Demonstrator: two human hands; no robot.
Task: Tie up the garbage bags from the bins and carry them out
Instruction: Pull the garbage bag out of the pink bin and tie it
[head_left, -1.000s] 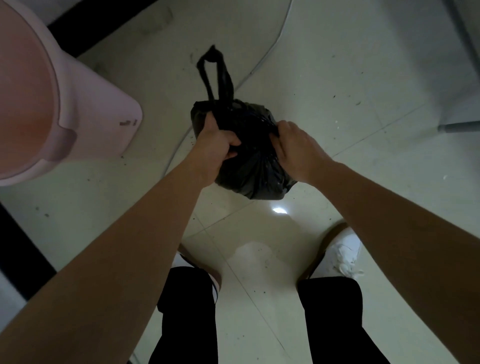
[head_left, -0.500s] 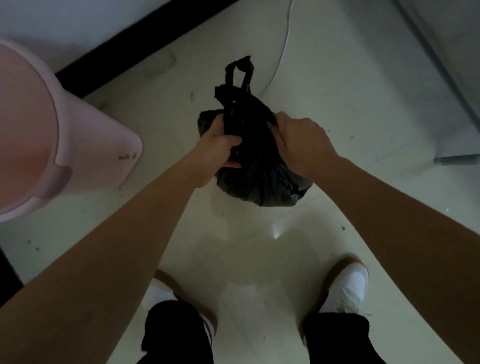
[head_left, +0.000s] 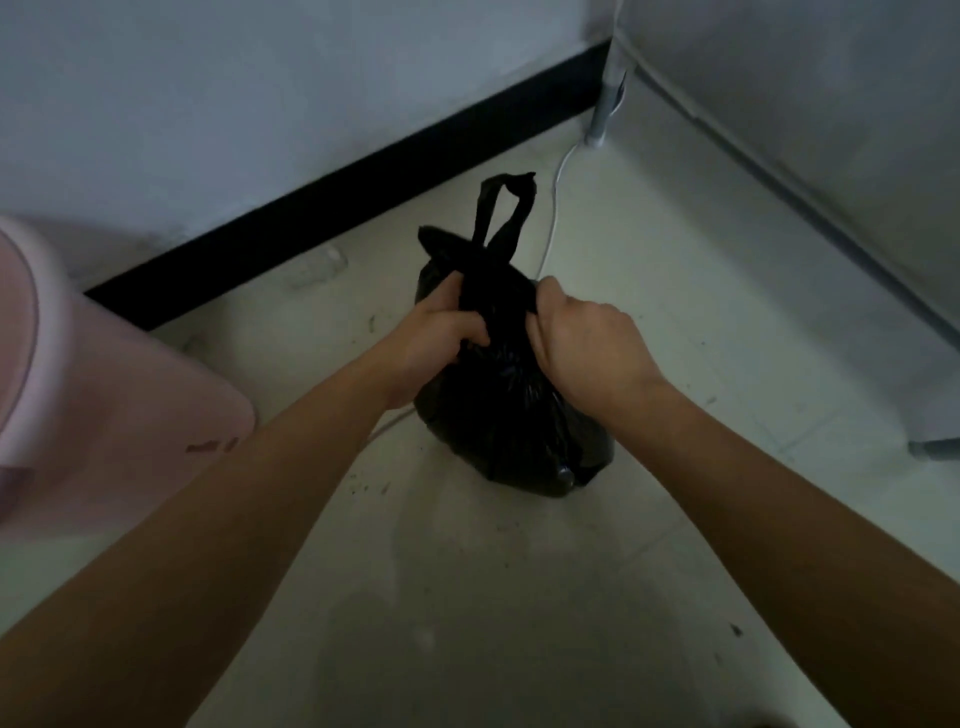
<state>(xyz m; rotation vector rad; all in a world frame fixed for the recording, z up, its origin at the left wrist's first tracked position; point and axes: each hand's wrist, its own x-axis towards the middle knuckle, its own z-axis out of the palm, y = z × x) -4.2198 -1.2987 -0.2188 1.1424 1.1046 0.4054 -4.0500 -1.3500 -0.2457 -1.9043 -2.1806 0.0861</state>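
A full black garbage bag (head_left: 506, 415) sits in the middle of the view, over the pale tiled floor. My left hand (head_left: 434, 338) grips its gathered neck from the left. My right hand (head_left: 582, 338) grips the neck from the right. One handle loop (head_left: 498, 218) of the bag stands up above both hands. Whether the bag's base touches the floor cannot be told.
A pink bin (head_left: 93, 405) stands at the left. A white wall with a black skirting board (head_left: 337, 202) runs behind the bag. A white cable (head_left: 553, 208) trails along the floor towards a metal leg (head_left: 605, 104). A grey cabinet (head_left: 805, 130) fills the right.
The view has tilted up, so my feet have dropped out of sight and the wall has come in. Both hands keep their grip on the bag's neck. The handle loop stands taller.
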